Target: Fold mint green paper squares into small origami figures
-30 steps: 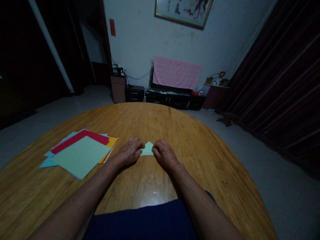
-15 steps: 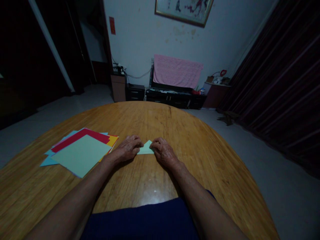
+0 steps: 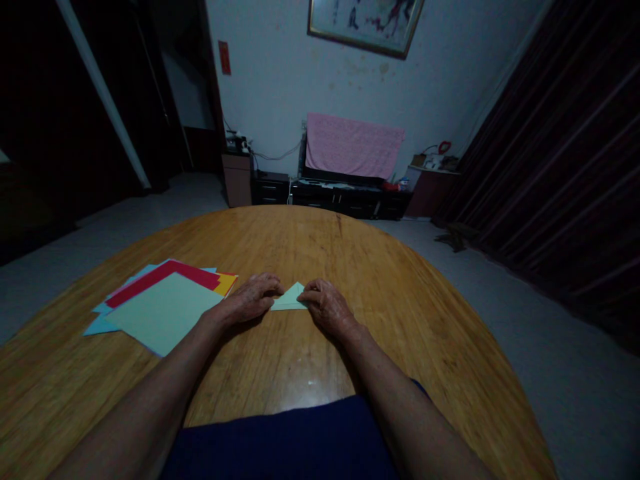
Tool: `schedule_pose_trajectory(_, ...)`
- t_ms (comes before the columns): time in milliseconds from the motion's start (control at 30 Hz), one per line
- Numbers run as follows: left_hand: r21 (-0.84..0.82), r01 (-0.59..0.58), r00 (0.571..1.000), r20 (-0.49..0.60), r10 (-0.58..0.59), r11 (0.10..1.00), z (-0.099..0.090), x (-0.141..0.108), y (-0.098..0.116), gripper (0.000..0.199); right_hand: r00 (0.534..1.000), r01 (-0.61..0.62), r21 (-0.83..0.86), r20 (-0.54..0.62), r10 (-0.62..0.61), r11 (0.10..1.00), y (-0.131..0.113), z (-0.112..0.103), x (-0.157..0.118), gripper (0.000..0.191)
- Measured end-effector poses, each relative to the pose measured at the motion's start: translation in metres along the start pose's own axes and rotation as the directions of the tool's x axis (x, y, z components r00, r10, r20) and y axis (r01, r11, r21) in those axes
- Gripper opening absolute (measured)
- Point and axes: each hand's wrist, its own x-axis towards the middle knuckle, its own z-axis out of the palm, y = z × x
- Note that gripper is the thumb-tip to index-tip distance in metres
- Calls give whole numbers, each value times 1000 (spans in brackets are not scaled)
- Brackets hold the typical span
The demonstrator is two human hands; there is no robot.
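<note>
A small pale green folded paper [image 3: 290, 299] lies flat on the wooden table, its point facing away from me and a crease running along its near edge. My right hand [image 3: 329, 308] covers the right corner, with thumb and fingers closed together on the paper. At the left corner rests my left hand [image 3: 254, 297], its fingers loosely bent and thumb apart from them, the tip near or touching the edge. The paper's right end is hidden under my right fingers.
Left of my left hand, a fanned stack of coloured sheets [image 3: 160, 313] in green, red, yellow and blue lies on the round table [image 3: 400, 333]. Beyond the table stand a low black cabinet [image 3: 355, 201] and a screen draped with a pink cloth [image 3: 353, 147]. Dark curtains [image 3: 540, 167] hang at right.
My left hand has drawn slightly left, showing more of the paper's left corner. My right fingers have shifted a little on the paper. The view has tipped up slightly.
</note>
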Motion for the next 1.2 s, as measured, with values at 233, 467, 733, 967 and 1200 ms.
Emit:
schedule_pose_trajectory(233, -46, 190, 950, -245, -196, 981, 5, 10, 30, 22, 1000, -7, 0, -3, 7, 1000, -2, -1, 0, 23)
schedule_pose_trajectory(467, -6, 183, 965, -188, -181, 983, 25, 20, 39, 23, 999, -38, -24, 22, 39, 999, -9, -5, 1, 24)
schedule_pose_trajectory(733, 127, 243, 963, -155, -222, 962, 29, 25, 39, 31, 997, -68, -14, 19, 68, 998, -9, -3, 3, 25)
schedule_pose_trajectory(967, 136, 256, 965, -85, -246, 957, 26, 30, 37, 28, 998, -59, -21, 36, 60, 998, -9, -4, 3, 26)
schedule_pose_trajectory(1200, 157, 251, 968, -20, -251, 955, 19, 29, 39, 27, 998, -61, -27, 35, 61, 998, -10, -5, 3, 26)
